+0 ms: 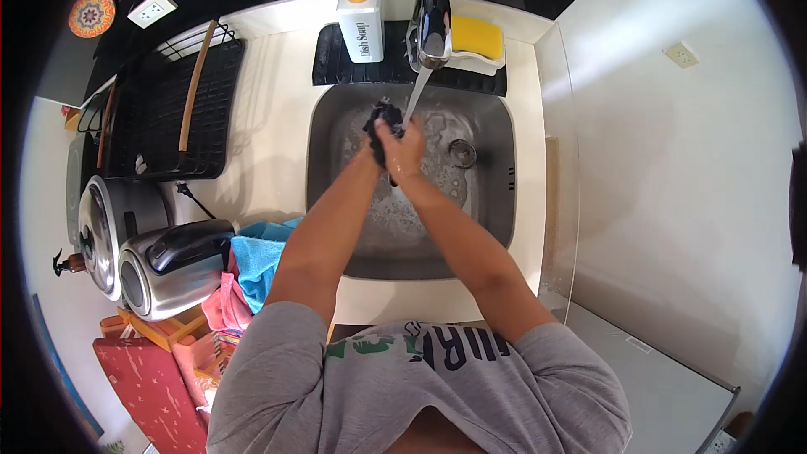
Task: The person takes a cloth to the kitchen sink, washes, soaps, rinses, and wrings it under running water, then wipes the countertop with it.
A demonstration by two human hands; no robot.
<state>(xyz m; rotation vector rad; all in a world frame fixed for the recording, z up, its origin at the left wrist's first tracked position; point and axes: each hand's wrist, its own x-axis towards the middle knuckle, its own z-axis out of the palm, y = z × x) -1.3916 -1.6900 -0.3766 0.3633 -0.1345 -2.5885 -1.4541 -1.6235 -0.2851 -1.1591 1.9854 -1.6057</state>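
Observation:
A dark, crumpled wet cloth (386, 114) is bunched between my two hands over the sink (496, 168). My left hand (376, 150) is closed on its left side, partly covered by the cloth. On the right, my right hand (405, 147) presses round the same cloth, wet and close under the stream. Water runs from the black faucet (434, 34) down onto my hands. Suds and water cover the sink bottom around the drain (462, 153).
Behind the sink, a soap bottle (361, 29) and a yellow sponge (477, 38) stand on a black mat (329, 59). At left are a black dish rack (160, 109), a metal kettle (172, 269), a lidded pot (102, 235) and a blue towel (259, 256).

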